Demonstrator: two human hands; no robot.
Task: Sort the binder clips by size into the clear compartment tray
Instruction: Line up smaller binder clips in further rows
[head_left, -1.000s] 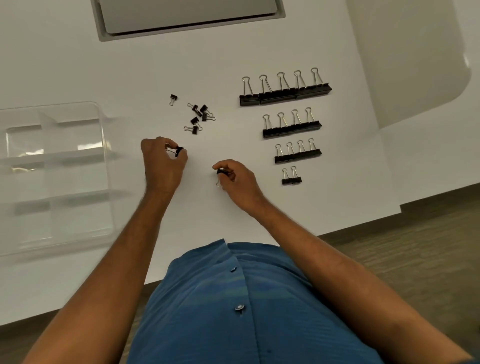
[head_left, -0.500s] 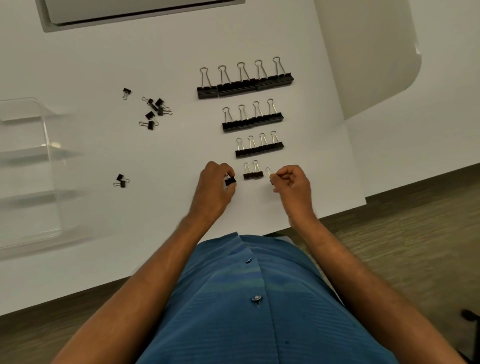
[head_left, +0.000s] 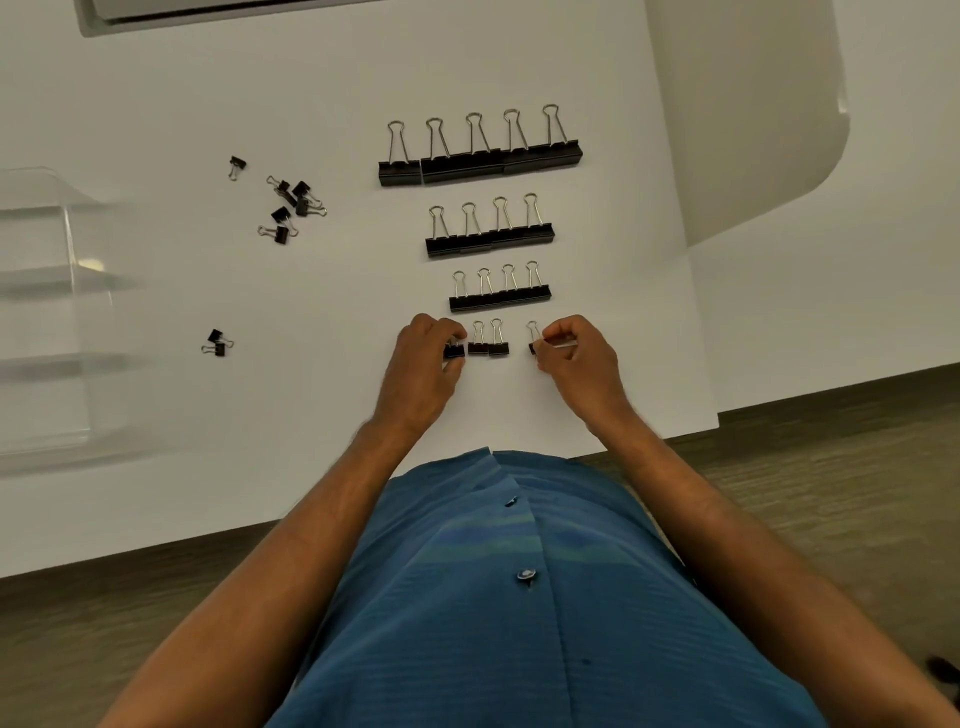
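Black binder clips lie in rows by size on the white table: a largest row (head_left: 480, 162), a medium row (head_left: 489, 240), a smaller row (head_left: 500, 299). Below them stand two tiny clips (head_left: 488, 347) side by side. My left hand (head_left: 427, 358) pinches a tiny clip (head_left: 454, 350) just left of that pair. My right hand (head_left: 574, 353) pinches another tiny clip (head_left: 533, 342) to the pair's right. The clear compartment tray (head_left: 78, 322) sits at the left edge, with no clips visible in it.
A loose heap of tiny clips (head_left: 291, 205) lies at upper left, one stray clip (head_left: 236, 166) beside it. Two more tiny clips (head_left: 217, 343) rest near the tray. The table's front edge (head_left: 675, 439) runs just below my hands. A grey panel (head_left: 156, 15) is set into the far side.
Both hands carried their tiny clips rightward from the table's middle to the bottom row. Since half a second ago they have settled beside the pair. The view shifted right.
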